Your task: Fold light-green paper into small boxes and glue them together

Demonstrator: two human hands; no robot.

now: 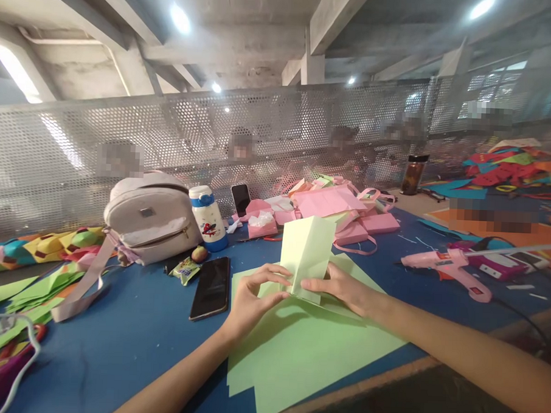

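The blue worktop (133, 322) is cut off at left. Green sheets (296, 366) lie on it, partly covered by folded green paper (303, 250) held upright: the left hand (256, 291) pinches its lower-left edge; the right hand (345, 290) pinches its right side, fingers mostly hidden behind.

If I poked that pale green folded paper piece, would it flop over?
The pale green folded paper piece would probably feel light, because its walls look thin. Its creases might keep it stiffish, since the tall panels aren't drooping. A poke high up might bend it: the left hand and right hand touch only its lower half.
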